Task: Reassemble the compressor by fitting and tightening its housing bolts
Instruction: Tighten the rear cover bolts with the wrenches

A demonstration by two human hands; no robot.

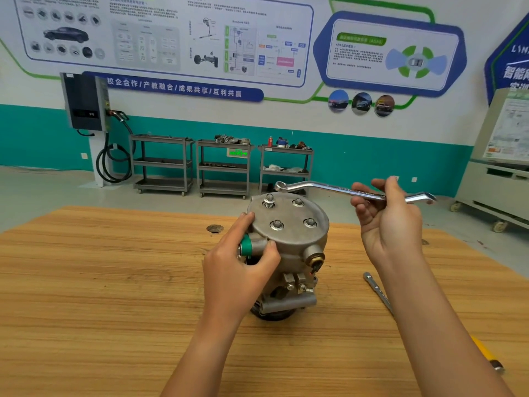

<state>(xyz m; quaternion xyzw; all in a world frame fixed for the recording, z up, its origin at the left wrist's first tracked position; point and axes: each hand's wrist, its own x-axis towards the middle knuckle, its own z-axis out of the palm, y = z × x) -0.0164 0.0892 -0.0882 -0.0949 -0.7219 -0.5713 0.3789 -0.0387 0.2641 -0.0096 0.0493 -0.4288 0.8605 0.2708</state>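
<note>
Here, on a pale wood-grain workbench [114,282], I brace the grey cast-metal compressor [289,245], which stands on end with four hex housing bolts in its round top plate. The worry is the far-left bolt [269,199] — it stands proud with thread showing, while the other three look seated. If the ring lands crooked on that head, or I pull before it is fully down, I judge it could slip and round the hex. A hard pull could also tip the upright body, since only one hand steadies it.

My left hand [240,267] curls round the green-capped port on the body's side, forefinger on the plate's rim. My right hand [389,222] pinches the shank of the long silver offset ring spanner [329,189] between thumb and fingertips — its ring end hangs just beside the proud bolt, apparently clear of it.
</note>
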